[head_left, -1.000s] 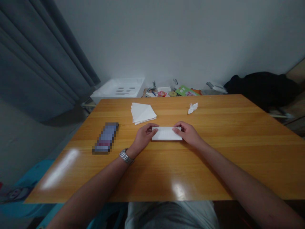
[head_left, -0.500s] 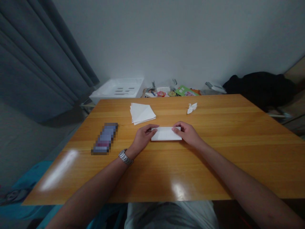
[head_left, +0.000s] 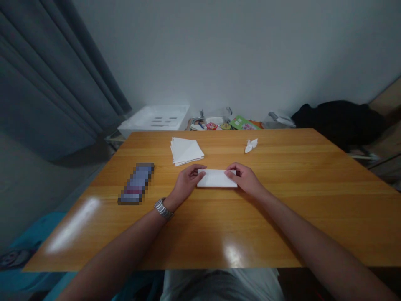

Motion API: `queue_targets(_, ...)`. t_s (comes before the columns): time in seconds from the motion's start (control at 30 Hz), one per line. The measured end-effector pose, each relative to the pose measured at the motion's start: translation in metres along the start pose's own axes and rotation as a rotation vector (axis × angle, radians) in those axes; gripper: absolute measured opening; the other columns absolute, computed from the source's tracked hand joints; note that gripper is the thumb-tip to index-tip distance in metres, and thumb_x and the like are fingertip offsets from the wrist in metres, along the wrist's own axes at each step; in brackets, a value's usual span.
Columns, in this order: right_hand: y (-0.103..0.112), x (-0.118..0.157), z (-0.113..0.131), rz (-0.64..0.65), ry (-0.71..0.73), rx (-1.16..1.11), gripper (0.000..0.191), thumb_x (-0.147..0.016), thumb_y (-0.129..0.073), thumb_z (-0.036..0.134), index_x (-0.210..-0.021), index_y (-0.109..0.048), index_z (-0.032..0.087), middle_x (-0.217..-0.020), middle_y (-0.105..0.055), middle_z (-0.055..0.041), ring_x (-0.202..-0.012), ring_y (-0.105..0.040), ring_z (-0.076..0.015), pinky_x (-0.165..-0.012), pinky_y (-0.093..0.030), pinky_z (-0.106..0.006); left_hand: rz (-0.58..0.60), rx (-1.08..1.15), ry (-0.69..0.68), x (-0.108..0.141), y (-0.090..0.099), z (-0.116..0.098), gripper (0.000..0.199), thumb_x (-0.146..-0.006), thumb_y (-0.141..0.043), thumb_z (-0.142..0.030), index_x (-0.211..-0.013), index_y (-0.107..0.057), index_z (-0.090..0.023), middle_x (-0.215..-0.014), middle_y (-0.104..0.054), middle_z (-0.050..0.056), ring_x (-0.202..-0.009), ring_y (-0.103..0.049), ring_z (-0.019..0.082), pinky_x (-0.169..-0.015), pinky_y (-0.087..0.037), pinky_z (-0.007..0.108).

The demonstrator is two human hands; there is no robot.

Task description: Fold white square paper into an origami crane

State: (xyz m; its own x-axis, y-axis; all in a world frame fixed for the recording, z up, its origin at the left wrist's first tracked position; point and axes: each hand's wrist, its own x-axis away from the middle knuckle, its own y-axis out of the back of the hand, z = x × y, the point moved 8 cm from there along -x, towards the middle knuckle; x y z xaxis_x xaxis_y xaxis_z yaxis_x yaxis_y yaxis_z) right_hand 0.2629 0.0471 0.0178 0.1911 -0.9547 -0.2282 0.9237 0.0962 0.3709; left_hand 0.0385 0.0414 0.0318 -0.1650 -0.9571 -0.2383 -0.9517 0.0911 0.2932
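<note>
A folded sheet of white paper (head_left: pixel 215 179), now a narrow rectangle, is held close to the wooden tabletop between my hands. At its left end my left hand (head_left: pixel 187 180) pinches the paper, thumb on top. My right hand (head_left: pixel 246 177) grips the right end, its thumb lying over the upper face. Beyond the hands, to the left, lies a small stack of white paper sheets (head_left: pixel 186 150). A folded white paper bird (head_left: pixel 251 145) sits on the far right part of the table.
A pixelated phone (head_left: pixel 137 184) lies left of my hands on the wooden table (head_left: pixel 282 167). Behind the far edge are a white tray (head_left: pixel 156 118), a green booklet (head_left: pixel 241 123) and several small items. A black cloth heap (head_left: pixel 340 121) is at the right.
The camera view has shifted slightly, so everything appears a little lower. Both hands keep the same hold on the folded paper; my right thumb has moved slightly toward its left.
</note>
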Motion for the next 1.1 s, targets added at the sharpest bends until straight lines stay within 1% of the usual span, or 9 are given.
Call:
queue_targets(0.2,-0.0004,-0.001,0.0039,0.012,0.016,0.016,0.023,-0.089,-0.065,0.043,-0.091,-0.066,0.02,-0.083,-0.066,-0.0022,-0.071,-0.055,-0.0164,-0.063,-0.041,-0.027,-0.01,-0.028,0.0,0.0031,0.0019,-0.0072,0.024,-0.087,-0.068,-0.031,-0.104,-0.073,-0.015,-0.091,-0.075,0.005,-0.073,-0.064,0.015,-0.065,-0.052,0.024)
queue_targets(0.33,-0.0015,-0.0005,0.0041,0.026,0.014,0.022,0.022,-0.089,-0.065,0.043,-0.091,-0.066,0.02,-0.084,-0.066,-0.0022,-0.07,-0.054,-0.0158,-0.061,-0.039,-0.027,0.01,-0.037,-0.036,0.004,0.0015,-0.0068,0.026,-0.089,-0.065,-0.033,-0.108,-0.074,-0.017,-0.102,-0.076,0.006,-0.084,-0.068,0.017,-0.073,-0.053,0.026)
queue_targets(0.4,-0.0024,-0.0001,0.0028,0.032,0.004,0.014,0.023,-0.088,-0.065,0.043,-0.091,-0.066,0.02,-0.083,-0.066,-0.0022,-0.07,-0.054,-0.0156,-0.061,-0.039,-0.027,0.023,-0.039,-0.043,0.0039,0.0007,-0.005,0.026,-0.09,-0.064,-0.034,-0.107,-0.075,-0.016,-0.104,-0.076,0.007,-0.086,-0.068,0.018,-0.075,-0.053,0.027)
queue_targets(0.6,-0.0046,0.0002,-0.0013,0.042,-0.022,-0.01,0.025,-0.088,-0.066,0.044,-0.09,-0.065,0.02,-0.082,-0.064,-0.0016,-0.069,-0.054,-0.0153,-0.06,-0.039,-0.027,0.024,-0.072,-0.021,0.0039,0.0007,-0.0004,0.028,-0.089,-0.065,-0.034,-0.107,-0.076,-0.016,-0.093,-0.076,0.006,-0.073,-0.064,0.015,-0.062,-0.048,0.023)
queue_targets(0.7,-0.0044,0.0004,-0.0007,0.042,-0.026,-0.012,0.025,-0.088,-0.065,0.045,-0.09,-0.065,0.02,-0.082,-0.064,-0.0018,-0.069,-0.054,-0.0158,-0.061,-0.039,-0.027,0.027,-0.102,-0.024,0.0044,0.0009,-0.0007,0.029,-0.089,-0.065,-0.035,-0.108,-0.076,-0.016,-0.089,-0.076,0.005,-0.068,-0.061,0.014,-0.058,-0.045,0.022)
queue_targets(0.77,-0.0038,0.0006,-0.0005,0.041,-0.03,-0.007,0.026,-0.088,-0.066,0.045,-0.09,-0.065,0.02,-0.081,-0.064,-0.002,-0.069,-0.054,-0.016,-0.061,-0.039,-0.027,0.026,-0.119,-0.021,0.0045,0.0013,-0.0009,0.028,-0.089,-0.065,-0.033,-0.108,-0.076,-0.016,-0.088,-0.076,0.005,-0.068,-0.061,0.013,-0.058,-0.045,0.021)
queue_targets(0.9,-0.0028,0.0004,-0.0005,0.046,-0.017,0.01,0.024,-0.088,-0.065,0.044,-0.09,-0.065,0.02,-0.083,-0.066,-0.0021,-0.07,-0.055,-0.0163,-0.062,-0.04,-0.028,0.026,-0.122,-0.026,0.0042,0.0013,-0.0031,0.026,-0.088,-0.065,-0.031,-0.107,-0.076,-0.017,-0.094,-0.077,0.006,-0.072,-0.064,0.014,-0.062,-0.048,0.022)
queue_targets(1.1,-0.0014,0.0007,-0.0004,0.038,-0.01,0.026,0.023,-0.088,-0.065,0.044,-0.09,-0.066,0.021,-0.083,-0.066,-0.0016,-0.071,-0.056,-0.0165,-0.063,-0.04,-0.028,0.027,-0.078,0.006,0.0046,0.0004,-0.0019,0.026,-0.088,-0.066,-0.032,-0.106,-0.076,-0.016,-0.098,-0.077,0.007,-0.076,-0.067,0.016,-0.065,-0.051,0.024)
